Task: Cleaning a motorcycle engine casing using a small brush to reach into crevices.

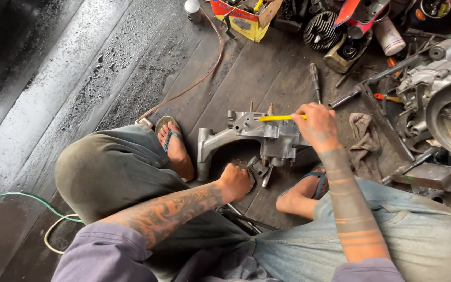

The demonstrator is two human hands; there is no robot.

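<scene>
I am crouched on a dark wooden floor (105, 62), wet along its left part, looking down between my knees. At far left a green cable (22, 197) and a white cable (53, 232) curl on the boards. My left foot in a sandal (169, 137) sits beside a grey metal engine casing (259, 137), which lies on the floor between my 2 feet.

My left hand (236, 181) is closed in a fist against the casing's lower near edge, pinning it. I cannot tell whether the fist also grips a small part there. To do this well, I judge that hand should press down firmly so the casing cannot twist.

My right hand (317, 124) is wrapped tight around the handle end of a yellow tool (280, 118), which lies level across the casing's top with its tip pointing left. I judge the tip should stay seated square, and force should come steadily from the wrist, not in jerks.

Just beyond the casing lies a screwdriver (315, 81). To the right of my right hand lies a dirty rag (364, 138). Farther right sits a larger engine block (444, 104). A yellow cardboard box (244, 18) of parts stands at the top.
</scene>
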